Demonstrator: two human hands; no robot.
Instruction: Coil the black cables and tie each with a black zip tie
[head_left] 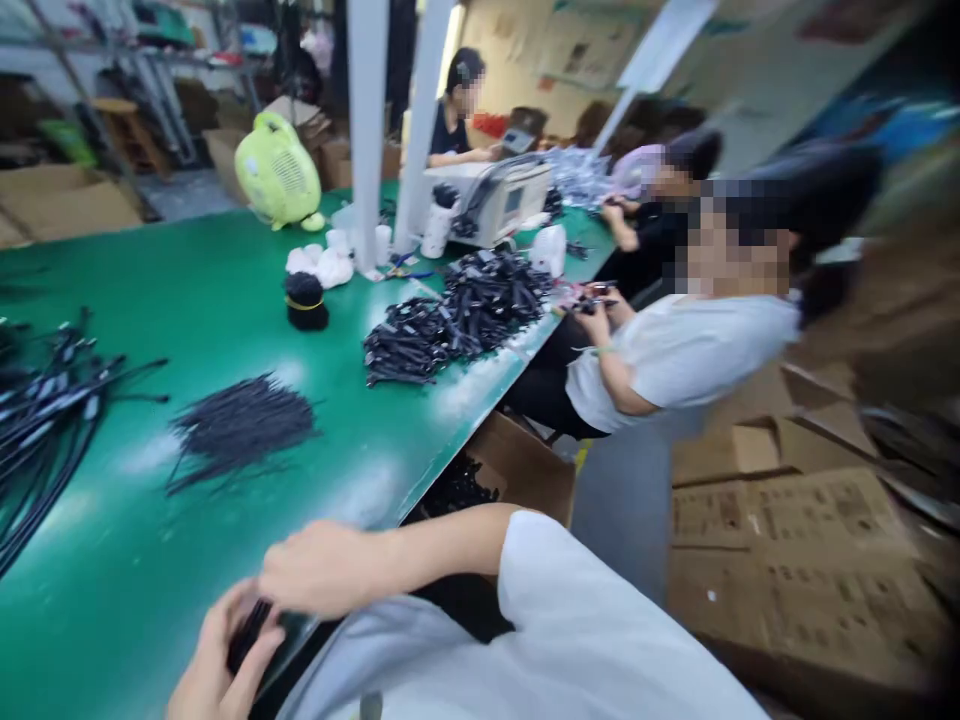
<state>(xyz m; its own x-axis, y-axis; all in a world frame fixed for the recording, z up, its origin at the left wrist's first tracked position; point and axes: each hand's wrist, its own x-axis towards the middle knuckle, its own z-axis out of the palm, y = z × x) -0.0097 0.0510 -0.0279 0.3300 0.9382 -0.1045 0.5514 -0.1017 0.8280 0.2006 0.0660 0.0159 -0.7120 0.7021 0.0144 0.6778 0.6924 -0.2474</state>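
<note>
My two hands meet at the near edge of the green table (187, 300), at the bottom of the view. My left hand (214, 665) is curled around a small black bundle (246, 630), probably cable. My right hand (322, 565), reaching in from a white sleeve, is closed over the top of the same bundle. Its fingertips are hidden and the picture is smeared by motion. A loose fan of thin black ties (240, 425) lies on the table just beyond my hands.
Black cables (45, 420) lie at the left and a larger heap (465, 310) mid-table. A green fan (276, 172), white posts (367, 130) and a white machine (495, 195) stand farther back. Three other people work along the right side. Cardboard boxes (795, 540) fill the floor.
</note>
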